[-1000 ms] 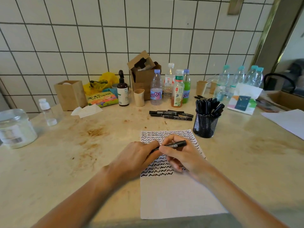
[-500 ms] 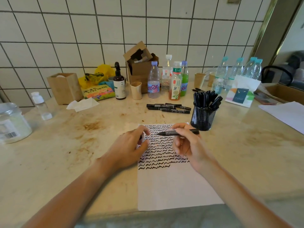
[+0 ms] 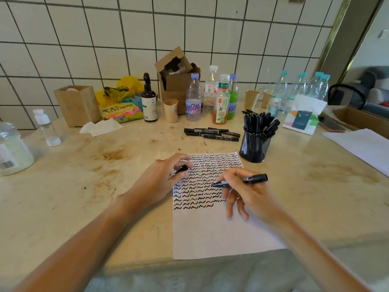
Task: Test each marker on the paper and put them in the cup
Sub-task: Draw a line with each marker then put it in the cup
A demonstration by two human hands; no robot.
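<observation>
Right hand: our right hand [image 3: 250, 193] has thumb and forefinger pinched round an uncapped black marker pen [image 3: 242, 180], other fingers trailing loose below it on the sheet.
Marker: tip pointing left just past our right fingertips, at or just above the squiggles, can't tell if it's touching; back end sticks out to the right.
Left hand: our left hand [image 3: 163, 179] sits at the sheet's left edge, fingers curled round a small black marker cap [image 3: 182, 169].
Paper: white sheet of paper [image 3: 212, 230] under both sets of fingers, top half packed with rows of black wavy lines, lower half blank.
Cup: black wire-mesh pen cup [image 3: 254, 145] up and right of our right fingers, just off the sheet's top corner, stuffed with black markers.
Waiting pile: loose bunch of black markers [image 3: 211, 133] lying flat well beyond our fingertips, left of the cup.
Table: stained beige marble tabletop [image 3: 84, 186].
</observation>
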